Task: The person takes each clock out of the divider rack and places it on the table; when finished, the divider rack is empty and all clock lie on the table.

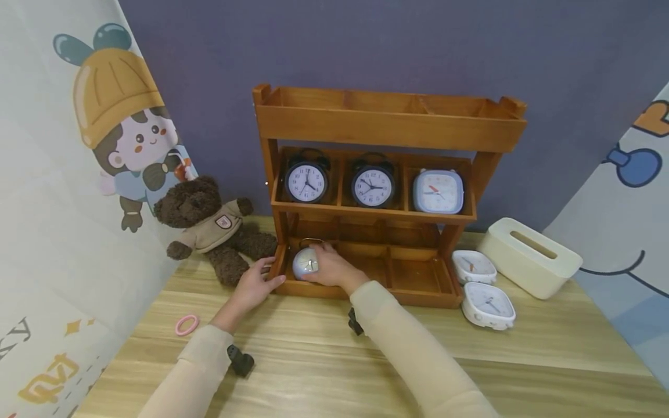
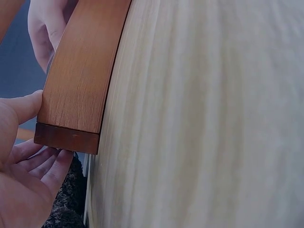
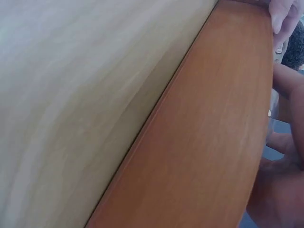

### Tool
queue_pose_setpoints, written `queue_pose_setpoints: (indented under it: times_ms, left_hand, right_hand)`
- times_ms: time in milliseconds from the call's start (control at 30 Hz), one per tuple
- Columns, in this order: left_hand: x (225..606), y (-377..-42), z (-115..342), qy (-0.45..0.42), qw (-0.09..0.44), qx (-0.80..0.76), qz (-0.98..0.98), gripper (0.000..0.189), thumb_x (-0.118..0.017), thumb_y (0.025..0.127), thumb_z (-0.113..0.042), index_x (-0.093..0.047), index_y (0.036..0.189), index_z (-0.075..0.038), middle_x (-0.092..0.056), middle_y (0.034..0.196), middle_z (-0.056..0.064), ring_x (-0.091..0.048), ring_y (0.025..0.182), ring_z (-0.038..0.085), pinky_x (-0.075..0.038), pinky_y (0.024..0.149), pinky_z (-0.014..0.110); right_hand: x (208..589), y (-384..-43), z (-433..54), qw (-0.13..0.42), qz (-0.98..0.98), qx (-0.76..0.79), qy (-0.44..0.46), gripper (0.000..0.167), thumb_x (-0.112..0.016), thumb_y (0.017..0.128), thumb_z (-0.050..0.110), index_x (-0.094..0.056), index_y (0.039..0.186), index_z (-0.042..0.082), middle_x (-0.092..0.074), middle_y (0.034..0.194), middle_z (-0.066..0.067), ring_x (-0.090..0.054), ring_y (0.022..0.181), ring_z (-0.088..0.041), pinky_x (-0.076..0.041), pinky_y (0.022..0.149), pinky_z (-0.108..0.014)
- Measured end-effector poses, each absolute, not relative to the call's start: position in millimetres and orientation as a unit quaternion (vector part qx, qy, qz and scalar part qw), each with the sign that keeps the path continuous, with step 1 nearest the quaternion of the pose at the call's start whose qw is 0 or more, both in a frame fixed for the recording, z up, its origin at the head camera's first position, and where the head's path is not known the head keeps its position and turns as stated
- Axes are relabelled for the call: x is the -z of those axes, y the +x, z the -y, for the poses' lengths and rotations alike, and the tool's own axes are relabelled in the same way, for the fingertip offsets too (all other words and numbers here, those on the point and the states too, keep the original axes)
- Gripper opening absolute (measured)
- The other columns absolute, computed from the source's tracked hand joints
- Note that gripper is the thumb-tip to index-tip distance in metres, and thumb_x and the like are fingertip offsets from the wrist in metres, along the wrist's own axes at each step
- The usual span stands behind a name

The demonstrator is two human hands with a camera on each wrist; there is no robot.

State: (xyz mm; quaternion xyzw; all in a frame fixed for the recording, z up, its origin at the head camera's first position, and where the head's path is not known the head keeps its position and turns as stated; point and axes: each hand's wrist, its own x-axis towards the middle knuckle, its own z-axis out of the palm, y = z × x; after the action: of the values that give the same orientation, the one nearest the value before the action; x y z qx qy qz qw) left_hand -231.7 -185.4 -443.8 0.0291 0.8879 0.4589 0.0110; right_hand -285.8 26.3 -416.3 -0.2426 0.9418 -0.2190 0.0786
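Note:
A wooden shelf with three tiers of compartments stands on the table. In its lowest left compartment is a small round alarm clock, pale blue with a thin handle on top. My right hand holds that clock from its right side, fingers over the top and thumb low at the front, covering part of the dial. At the shelf's lower left corner, my left hand grips the end. In the left wrist view its thumb lies at the front board's edge, and its fingers touch the end face.
Two black clocks and a blue square clock sit in the middle tier. Right of the shelf are two white clocks and a cream tissue box. A brown teddy bear and a pink ring lie left.

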Motion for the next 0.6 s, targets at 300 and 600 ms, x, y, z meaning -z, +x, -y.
queue_pose_setpoints:
  times_ms: [300, 600]
  left_hand:
    - [445.3, -231.7, 185.9, 0.028, 0.013, -0.465, -0.885, 0.062, -0.066, 0.095, -0.02, -0.039, 0.145, 0.003, -0.04, 0.144, 0.029, -0.043, 0.127, 0.046, -0.044, 0.097, 0.054]
    - [444.9, -232.4, 185.8, 0.029, 0.007, -0.467, -0.884, 0.061, -0.066, 0.095, -0.019, -0.039, 0.145, 0.003, -0.041, 0.143, 0.029, -0.044, 0.127, 0.046, -0.044, 0.097, 0.053]
  right_hand:
    - [423.2, -294.8, -22.7, 0.075, -0.94, 0.223, -0.247, 0.088, -0.079, 0.081, 0.043, -0.037, 0.15, 0.008, -0.038, 0.15, -0.014, -0.028, 0.14, -0.033, -0.032, 0.109, -0.045]
    - [432.7, -297.7, -26.0, -0.004, -0.93, 0.247, -0.271, 0.082, -0.083, 0.072, 0.04, -0.051, 0.14, 0.005, -0.053, 0.138, -0.011, -0.04, 0.133, -0.032, -0.036, 0.106, -0.042]
